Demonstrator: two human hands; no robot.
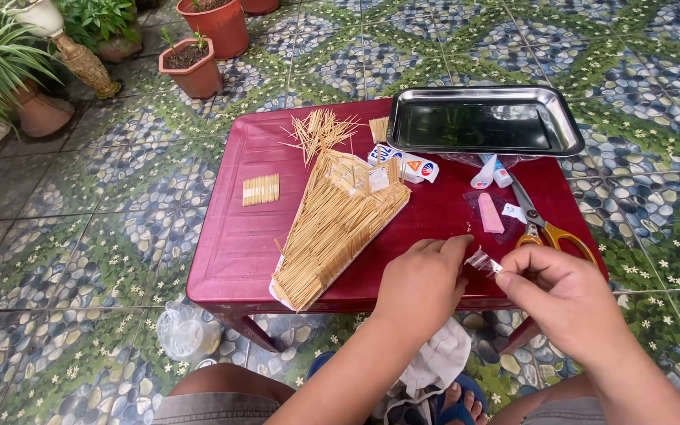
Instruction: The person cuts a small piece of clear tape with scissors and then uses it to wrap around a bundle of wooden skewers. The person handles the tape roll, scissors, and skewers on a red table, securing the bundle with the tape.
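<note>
From the head camera: both hands meet just over the near edge of the red table point(238, 244), and between them sits a small clear plastic wrapper point(483, 261). The left hand point(423, 283) has thumb and forefinger closed near the wrapper's left end; whether they actually pinch it, I cannot tell. The right hand point(564, 295) is pinched shut on the right end, fingers curled tight. The wrapper's long axis runs roughly left to right, tilted slightly, its far end pointing toward the left fingertips. To do this well, I'd judge both pinches should stay close to the wrapper's ends and pull gently apart, keeping it over the table so nothing drops to the tiled floor point(80, 197). Just left lies the toothpick model point(336, 224), a long wedge pointing toward the person's knees. Yellow-handled scissors point(541, 224) and a pink stick point(489, 212) rest behind the hands, the steel tray point(564, 130) farther back, loose toothpicks point(320, 130) beside it
</note>
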